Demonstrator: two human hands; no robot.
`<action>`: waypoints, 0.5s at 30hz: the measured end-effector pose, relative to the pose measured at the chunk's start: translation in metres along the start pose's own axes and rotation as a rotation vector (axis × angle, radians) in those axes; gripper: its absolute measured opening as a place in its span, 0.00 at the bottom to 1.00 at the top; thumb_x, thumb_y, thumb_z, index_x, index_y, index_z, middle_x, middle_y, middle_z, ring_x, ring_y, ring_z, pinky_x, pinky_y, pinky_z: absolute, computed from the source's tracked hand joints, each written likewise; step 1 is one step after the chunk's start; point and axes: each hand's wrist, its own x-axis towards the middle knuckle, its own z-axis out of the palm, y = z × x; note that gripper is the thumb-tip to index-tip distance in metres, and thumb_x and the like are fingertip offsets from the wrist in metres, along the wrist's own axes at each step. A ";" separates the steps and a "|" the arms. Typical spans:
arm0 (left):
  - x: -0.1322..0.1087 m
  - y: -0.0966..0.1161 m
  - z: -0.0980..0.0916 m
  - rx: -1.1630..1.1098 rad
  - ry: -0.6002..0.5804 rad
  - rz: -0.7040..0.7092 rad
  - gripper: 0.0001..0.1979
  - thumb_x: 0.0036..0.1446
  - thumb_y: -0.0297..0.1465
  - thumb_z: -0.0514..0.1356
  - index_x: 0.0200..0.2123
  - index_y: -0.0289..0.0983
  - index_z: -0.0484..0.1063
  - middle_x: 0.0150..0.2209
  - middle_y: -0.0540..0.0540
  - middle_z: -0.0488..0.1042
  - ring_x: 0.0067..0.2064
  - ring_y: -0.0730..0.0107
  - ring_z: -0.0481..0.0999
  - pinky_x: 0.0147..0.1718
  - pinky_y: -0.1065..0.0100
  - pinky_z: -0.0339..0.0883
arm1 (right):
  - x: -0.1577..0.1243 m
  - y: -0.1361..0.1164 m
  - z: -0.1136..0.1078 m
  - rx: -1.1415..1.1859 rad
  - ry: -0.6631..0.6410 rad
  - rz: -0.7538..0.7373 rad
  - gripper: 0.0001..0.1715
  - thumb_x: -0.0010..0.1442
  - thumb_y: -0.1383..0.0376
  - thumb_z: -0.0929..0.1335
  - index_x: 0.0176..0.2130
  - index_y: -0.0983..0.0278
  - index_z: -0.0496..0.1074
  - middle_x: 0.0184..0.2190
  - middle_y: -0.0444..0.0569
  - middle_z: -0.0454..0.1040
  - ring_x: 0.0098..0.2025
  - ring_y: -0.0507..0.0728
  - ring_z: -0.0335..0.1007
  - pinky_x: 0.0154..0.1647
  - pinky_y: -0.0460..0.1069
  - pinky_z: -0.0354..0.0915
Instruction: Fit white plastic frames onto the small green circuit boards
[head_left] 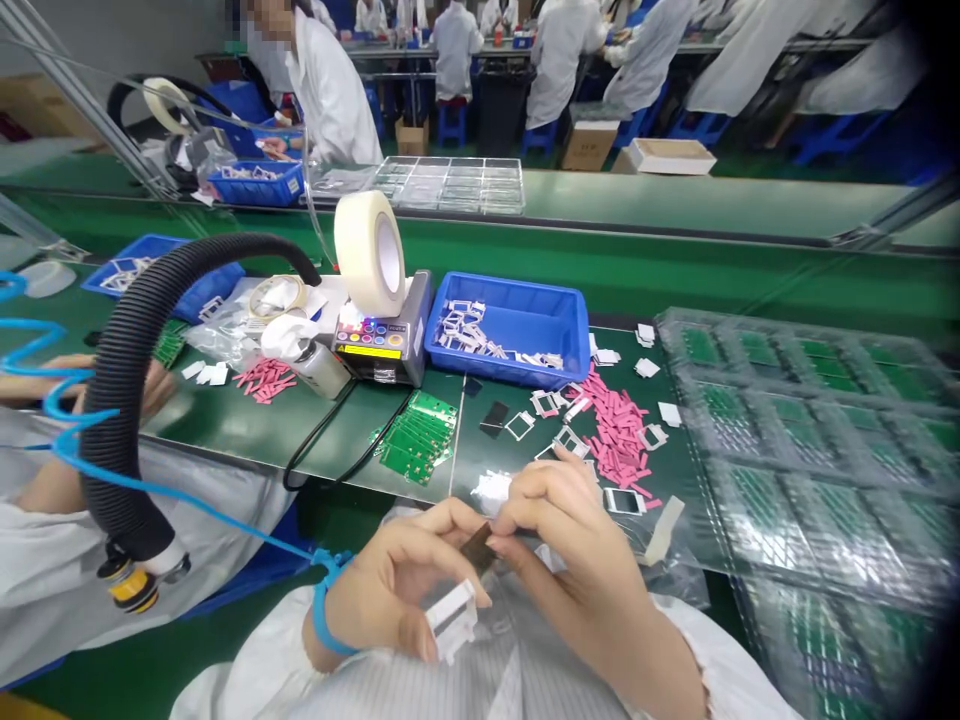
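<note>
Over my lap, my left hand (pixel 401 590) and my right hand (pixel 577 560) meet at a small dark square chip (pixel 478 547), pinched between the fingertips of both. The lower fingers of my left hand also curl round a small white plastic frame (pixel 452 622). A blue wrist strap (pixel 324 615) circles my left wrist. On the green bench just ahead lie a stack of green circuit boards (pixel 417 437), a heap of pink strips (pixel 619 432) and loose white frames (pixel 519 425).
A blue bin (pixel 559 325) holds white frames. A tape dispenser (pixel 382 335) carries a large white roll (pixel 369 250). Clear trays of green boards (pixel 810 440) fill the right. A black corrugated hose (pixel 124 400) hangs at left beside a co-worker's hand (pixel 90 385). People work at far benches.
</note>
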 end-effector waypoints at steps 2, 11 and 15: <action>0.002 0.002 0.003 0.043 0.002 -0.023 0.18 0.38 0.44 0.69 0.34 0.44 0.80 0.43 0.42 0.65 0.49 0.55 0.65 0.52 0.55 0.55 | -0.001 0.002 -0.003 0.000 -0.006 -0.004 0.07 0.58 0.72 0.65 0.32 0.60 0.65 0.29 0.42 0.67 0.36 0.54 0.64 0.53 0.60 0.50; 0.000 0.003 0.005 0.202 -0.019 -0.076 0.19 0.42 0.45 0.66 0.37 0.43 0.80 0.44 0.40 0.65 0.49 0.51 0.66 0.54 0.50 0.53 | -0.007 0.010 -0.002 0.051 0.000 0.008 0.08 0.59 0.72 0.64 0.32 0.59 0.64 0.28 0.42 0.68 0.34 0.55 0.65 0.55 0.62 0.50; 0.000 -0.001 0.001 0.232 -0.028 -0.103 0.19 0.42 0.45 0.66 0.38 0.43 0.80 0.43 0.40 0.64 0.49 0.53 0.65 0.53 0.51 0.56 | -0.009 0.014 0.002 0.092 -0.104 0.042 0.08 0.60 0.72 0.62 0.31 0.60 0.63 0.27 0.42 0.66 0.33 0.54 0.63 0.54 0.63 0.51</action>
